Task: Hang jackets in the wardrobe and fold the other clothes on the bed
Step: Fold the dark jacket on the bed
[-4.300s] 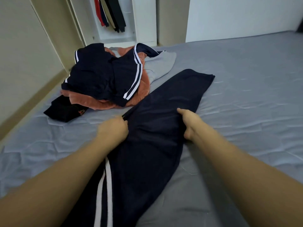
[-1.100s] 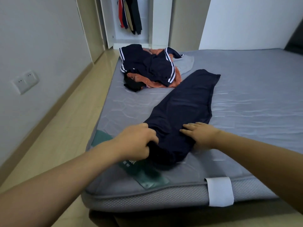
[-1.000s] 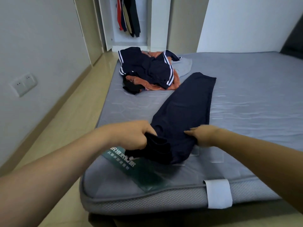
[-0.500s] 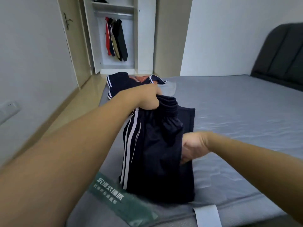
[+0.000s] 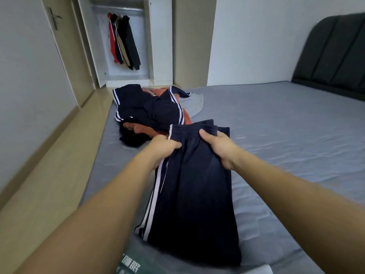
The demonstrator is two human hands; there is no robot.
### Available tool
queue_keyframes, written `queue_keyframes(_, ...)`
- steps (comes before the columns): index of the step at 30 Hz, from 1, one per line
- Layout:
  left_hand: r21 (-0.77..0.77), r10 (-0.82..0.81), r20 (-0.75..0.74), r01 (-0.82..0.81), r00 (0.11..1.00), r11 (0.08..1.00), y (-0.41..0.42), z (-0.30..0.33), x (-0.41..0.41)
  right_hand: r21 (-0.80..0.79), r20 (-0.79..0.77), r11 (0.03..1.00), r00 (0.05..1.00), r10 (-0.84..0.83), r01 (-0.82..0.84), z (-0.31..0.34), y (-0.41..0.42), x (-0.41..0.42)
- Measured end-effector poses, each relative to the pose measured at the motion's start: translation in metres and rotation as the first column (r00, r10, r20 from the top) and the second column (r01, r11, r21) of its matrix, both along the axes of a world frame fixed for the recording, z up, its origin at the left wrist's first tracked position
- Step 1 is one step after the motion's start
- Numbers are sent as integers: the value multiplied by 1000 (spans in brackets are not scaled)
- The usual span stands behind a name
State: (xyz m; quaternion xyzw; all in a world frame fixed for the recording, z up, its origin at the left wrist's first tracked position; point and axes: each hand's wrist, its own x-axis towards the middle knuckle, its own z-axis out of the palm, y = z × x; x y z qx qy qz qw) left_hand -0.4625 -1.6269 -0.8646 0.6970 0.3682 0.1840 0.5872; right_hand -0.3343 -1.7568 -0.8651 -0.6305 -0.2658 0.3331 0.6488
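Navy track pants [image 5: 193, 194], white side stripes: folded double on grey bed [image 5: 286, 135], near foot edge, waistband end farthest from camera. Left hand [image 5: 164, 149]: grip closed on waistband's left corner. Right hand [image 5: 219, 147]: grip pinching waistband's right part, thumb on top. Pile of clothes [image 5: 152, 113] (navy striped, orange, grey, black): just beyond pants, at bed's left edge. Open wardrobe [image 5: 126, 46]: jackets [image 5: 124, 40] hanging inside. Dark headboard [image 5: 333, 54]: far right.
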Motion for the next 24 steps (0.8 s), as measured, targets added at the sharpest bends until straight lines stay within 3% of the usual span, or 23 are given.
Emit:
queue_keyframes(4,419,89,-135,-25,987,908,11,-36,36,-100,143,988,984,-104,119,-38,5,29)
queue_keyframes(8,662,41,-288,168,957,730,16,-65,74,-114,101,978,981,-163,174,-60,0,71)
queue_keyframes(11,562,-223,-226,314,948,765,24,-82,94,-74,32,995,997,-67,69,-69,-5,106)
queue_keyframes(13,459,-265,-177,317,948,830,30,-84,103,-94,12,996,1000,10,-9,-75,-8,127)
queue_keyframes(15,416,-183,-261,281,948,865,36,-89,111,-151,30,988,999,26,-21,-87,-6,141)
queue_keyframes(17,406,-100,-583,396,806,823,35,-98,121,-207,128,977,992,-17,44,-102,-2,151)
queue_keyframes(18,405,-52,-690,444,722,799,33,-103,126,-235,182,969,983,-32,75,-109,1,155)
queue_keyframes(19,435,-2,-720,454,694,778,34,-108,137,-264,238,959,971,-40,104,-114,6,163)
queue_keyframes(21,547,113,-639,347,761,761,36,-110,146,-295,354,938,933,-71,183,-115,13,172)
queue_keyframes(24,732,270,-507,244,819,636,51,-100,174,-246,478,925,867,-143,288,-106,36,204)
